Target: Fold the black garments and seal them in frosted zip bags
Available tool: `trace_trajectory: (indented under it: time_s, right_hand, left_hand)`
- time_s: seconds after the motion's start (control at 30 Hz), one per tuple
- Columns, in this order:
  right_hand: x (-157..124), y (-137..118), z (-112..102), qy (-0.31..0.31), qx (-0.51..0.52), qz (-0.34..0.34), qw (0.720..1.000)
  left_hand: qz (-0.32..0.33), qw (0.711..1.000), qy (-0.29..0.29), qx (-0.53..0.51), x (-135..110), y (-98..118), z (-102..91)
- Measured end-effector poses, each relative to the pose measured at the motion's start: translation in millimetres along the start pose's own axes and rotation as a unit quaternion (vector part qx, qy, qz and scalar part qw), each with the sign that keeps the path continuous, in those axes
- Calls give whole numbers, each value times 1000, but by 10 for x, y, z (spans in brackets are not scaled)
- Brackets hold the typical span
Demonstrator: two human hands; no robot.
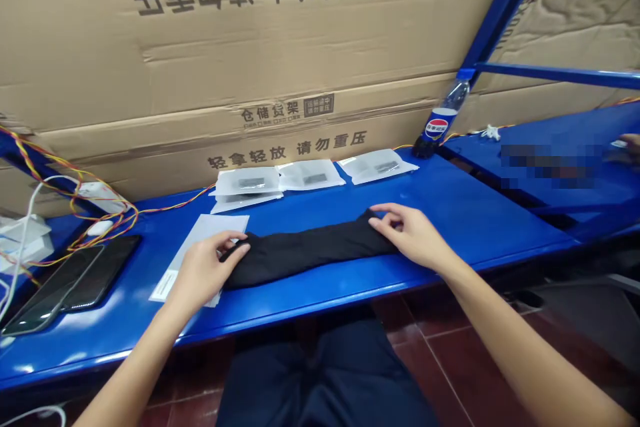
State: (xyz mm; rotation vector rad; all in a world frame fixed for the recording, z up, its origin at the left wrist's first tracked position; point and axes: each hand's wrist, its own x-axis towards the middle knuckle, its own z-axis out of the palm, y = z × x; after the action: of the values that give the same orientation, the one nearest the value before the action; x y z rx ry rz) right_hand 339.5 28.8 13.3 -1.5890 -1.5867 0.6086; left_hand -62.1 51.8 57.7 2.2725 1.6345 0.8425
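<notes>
Navy trousers (320, 373) are nearest, just below the black cloth (305, 255), w/ red floor tiles (450, 360) to the right of them. The cloth lies lengthwise on the blue shelf (465, 213), near its front edge, in a long soft strip w/ a few folds.

L hand (210, 273) is cupped over the cloth's left end, fingertips on the fabric; can't tell if it's actually pinching. R hand (413, 237) is at the cloth's right end, thumb and fingers at the raised corner, looks like a light touch, but can't tell if it's closed on it.

Best way to handle it: use fingertips only, keep both ends level, and keep tension even so the strip stays flat w/o dragging.

Under L hand, at the cloth's left end, is a white paper sheet (200, 240) w/ a label (165, 285). Further left of the cloth: a black phone (70, 283) and yellow-red wires (105, 213). Behind the cloth are three plastic packs (310, 175), then a Pepsi bottle (440, 120) lying back at the right, and a big cardboard box (200, 47) furthest off.
</notes>
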Motion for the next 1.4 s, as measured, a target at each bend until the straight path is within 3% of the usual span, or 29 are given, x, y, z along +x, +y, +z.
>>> trace_trajectory:
  time_s: [0.1,0.23,0.4,0.57,0.73,0.87,0.93,1.07,1.13,1.2,1.3,1.4]
  right_hand:
    - [78,25,70,-23,-85,0,996]
    - [41,7,181,34,-155,-6,987]
    - [121,-40,161,20,-93,36,995]
    - [249,-24,-45,-23,5,103,994]
    - [217,-44,-47,-35,-1,117,993]
    - [225,-110,-92,-62,-1,90,994]
    - [265,-157,-172,-37,-18,70,997]
    - [259,-333,-228,89,-91,64,990]
    - [138,-470,-78,149,-142,10,979]
    - [-54,-610,206,182,-184,-82,963]
    - [-347,-753,683,106,-175,-172,964]
    - [-509,-755,902,120,-101,-203,967]
  left_hand:
    - [67,996,22,63,15,-34,84]
    - [147,983,92,58,-141,114,169]
    - [232,971,60,9,-291,237,315]
    - [247,968,45,-21,-415,253,392]
    - [242,970,33,-22,-459,276,463]
    - [263,962,66,-13,-490,271,488]
    - [282,955,93,5,-518,271,490]
    - [303,946,108,27,-562,277,504]
    - [303,947,100,27,-566,278,515]
    - [302,948,95,25,-562,276,523]
    - [298,950,92,24,-558,269,527]
    - [290,953,85,20,-562,269,521]
